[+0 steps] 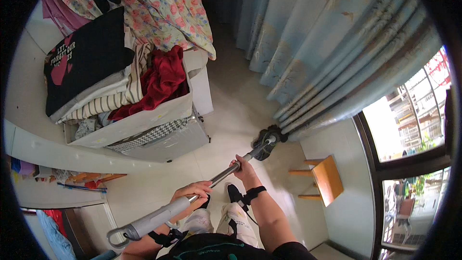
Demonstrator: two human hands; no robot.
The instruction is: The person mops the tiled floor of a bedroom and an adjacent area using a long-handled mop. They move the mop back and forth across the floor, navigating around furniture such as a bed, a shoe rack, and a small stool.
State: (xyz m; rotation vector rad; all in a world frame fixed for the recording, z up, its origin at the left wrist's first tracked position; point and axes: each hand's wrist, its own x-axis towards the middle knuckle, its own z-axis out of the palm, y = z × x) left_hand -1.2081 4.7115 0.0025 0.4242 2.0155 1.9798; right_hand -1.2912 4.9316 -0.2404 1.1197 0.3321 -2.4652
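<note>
Both of my hands grip a spin mop with a metal pole (224, 174) and a grey plastic handle (158, 217) that ends in a hanging loop. My left hand (191, 194) is around the pole just beyond the grey handle. Farther down, my right hand (244, 170) holds the pole, close to its lower grey section. The dark mop head (267, 142) rests on the pale tiled floor (225, 131), at the bottom edge of the blue curtain (306, 43); part of its strands may lie under the cloth.
On the right, a small wooden stool (326, 180) stands against the wall under a window (411, 122). A fabric storage box (144, 126) of folded clothes sits above a silver case (177, 137) on the left. Floral cloth (169, 7) hangs behind it. My shoes (234, 192) are below the pole.
</note>
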